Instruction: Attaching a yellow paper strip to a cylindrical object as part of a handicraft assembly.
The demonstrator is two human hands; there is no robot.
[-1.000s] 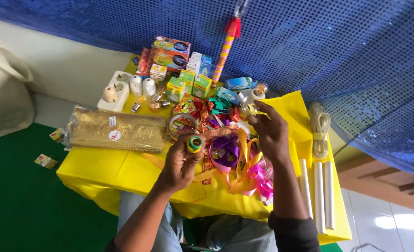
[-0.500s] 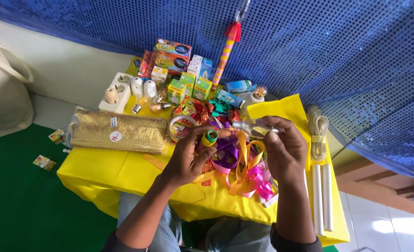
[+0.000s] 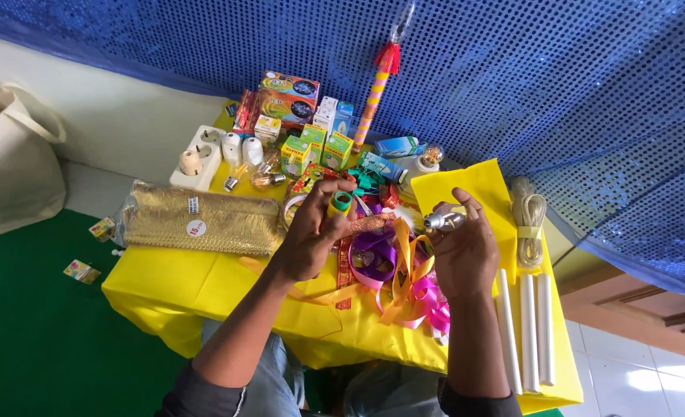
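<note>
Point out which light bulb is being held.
The silver-based bulb in the right hand; the other loose bulbs lie on the yellow table.

- You have one view only, from the camera on your head, so no second view shares anything with it.
- It looks steeply down and forward over your forearms onto the counter (image 3: 203, 286), with the blue curtain (image 3: 559, 85) beyond it filling the top.
- It sits close: your hands lie near mid-frame, left hand (image 3: 311, 232) and right hand (image 3: 466, 251).
- The frame is tilted, so the counter runs slantwise; green floor (image 3: 33, 340) shows at left, tiles (image 3: 636, 371) at lower right.
</note>
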